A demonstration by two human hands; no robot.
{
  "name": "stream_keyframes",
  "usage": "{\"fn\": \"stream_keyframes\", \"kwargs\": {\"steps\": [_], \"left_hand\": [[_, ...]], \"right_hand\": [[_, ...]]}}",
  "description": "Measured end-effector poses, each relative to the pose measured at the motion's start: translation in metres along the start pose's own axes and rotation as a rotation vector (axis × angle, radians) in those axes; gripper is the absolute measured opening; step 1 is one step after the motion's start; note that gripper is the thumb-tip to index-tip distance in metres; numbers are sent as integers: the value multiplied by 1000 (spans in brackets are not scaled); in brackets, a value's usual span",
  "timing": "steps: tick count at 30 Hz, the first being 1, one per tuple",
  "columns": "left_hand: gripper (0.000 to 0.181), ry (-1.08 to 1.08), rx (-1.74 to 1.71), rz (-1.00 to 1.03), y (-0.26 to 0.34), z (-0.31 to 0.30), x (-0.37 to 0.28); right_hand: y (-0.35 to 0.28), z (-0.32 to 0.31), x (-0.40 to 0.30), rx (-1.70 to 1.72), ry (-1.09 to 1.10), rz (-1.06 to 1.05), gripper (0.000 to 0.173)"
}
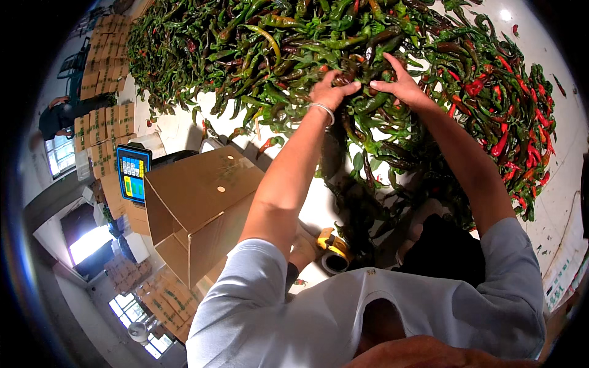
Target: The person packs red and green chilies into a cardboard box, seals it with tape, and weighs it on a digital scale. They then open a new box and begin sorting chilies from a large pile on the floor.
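A large heap of green and dark reddish peppers (257,60) lies before me. My left hand (329,92), with a pale bracelet on its wrist, reaches into the heap with its fingers around some dark peppers. Close on its right, my right hand (402,87) has its thumb and forefinger spread over the same peppers; its other fingers are hard to see. The two thumbs point at each other, a little apart. Whether either hand grips a pepper cannot be told. Brighter red peppers (534,133) lie at the heap's right side.
An open cardboard box (207,193) stands left of my left arm, beside a blue scale display (133,172). A yellow tape dispenser (335,246) lies near my body. Stacked cartons (108,55) and another person's dark-clothed arm (55,117) are at the far left.
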State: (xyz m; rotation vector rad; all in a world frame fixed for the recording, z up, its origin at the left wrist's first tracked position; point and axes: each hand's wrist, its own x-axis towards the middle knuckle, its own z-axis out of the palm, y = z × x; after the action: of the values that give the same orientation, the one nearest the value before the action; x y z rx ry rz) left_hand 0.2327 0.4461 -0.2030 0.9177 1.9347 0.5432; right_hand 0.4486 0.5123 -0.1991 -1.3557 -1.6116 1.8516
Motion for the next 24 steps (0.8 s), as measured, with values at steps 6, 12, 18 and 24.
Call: {"fn": "stream_keyframes", "kwargs": {"steps": [6,12,18,24], "left_hand": [[104,240,-10,-160,39,22,-7],[99,146,-121,-28,40,33,-21],[114,-41,-662,-182,60,7,-11],[112,-69,-422,-195,68,3,10]], "right_hand": [[14,9,18,-19,138,-30,106],[14,0,-4,145,17,96,92],[7,6,2,312,64,196,115],[0,14,4,280,72,218,119]]}}
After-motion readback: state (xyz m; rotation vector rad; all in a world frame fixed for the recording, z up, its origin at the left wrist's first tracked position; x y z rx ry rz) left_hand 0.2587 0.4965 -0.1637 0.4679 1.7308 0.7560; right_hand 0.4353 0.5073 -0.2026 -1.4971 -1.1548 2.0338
